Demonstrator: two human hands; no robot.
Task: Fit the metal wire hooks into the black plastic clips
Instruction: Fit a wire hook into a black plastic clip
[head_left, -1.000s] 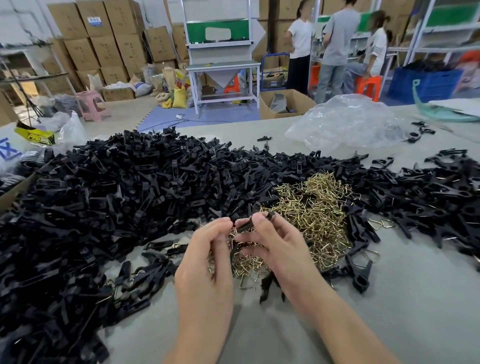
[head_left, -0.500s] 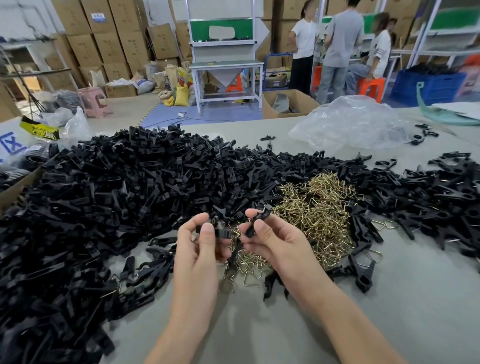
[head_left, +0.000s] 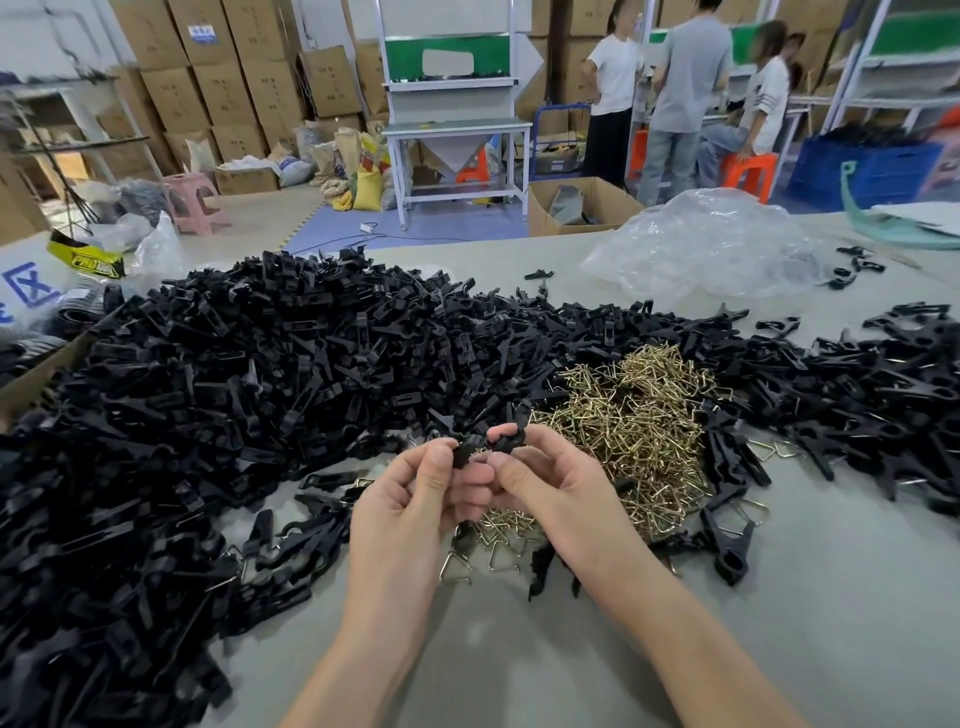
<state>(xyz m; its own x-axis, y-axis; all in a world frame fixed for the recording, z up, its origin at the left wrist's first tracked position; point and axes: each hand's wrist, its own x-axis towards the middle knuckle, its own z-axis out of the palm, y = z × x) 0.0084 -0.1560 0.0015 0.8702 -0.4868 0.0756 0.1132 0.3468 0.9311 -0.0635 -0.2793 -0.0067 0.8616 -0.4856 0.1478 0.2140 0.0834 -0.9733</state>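
1. Underneath all, the grey table (head_left: 779, 649); bare only along the near edge, probably kept so as working room.
2. Broad heap of loose black plastic clips (head_left: 260, 389), banked over the left and far side, within easy reach for picking.
3. Crumpled clear plastic bag (head_left: 711, 244) at the far right, well apart from the work.
4. Smaller heap of brass-coloured metal wire hooks (head_left: 639, 415), ringed by the clips near the middle, presumably so either part can be taken without stretching.
5. Over the near edge of the hooks, the left hand (head_left: 410, 499), fingers (head_left: 439, 467) curled, thumb and forefinger pinching a small black clip piece (head_left: 465, 448).
6. Touching it, the right hand (head_left: 550, 483), fingers curled likewise, pinching a second black clip piece (head_left: 506, 439) close beside the first; seemingly lined up for joining.
7. Cannot tell whether a wire hook sits between the two pieces: too small, and hidden by fingertips.
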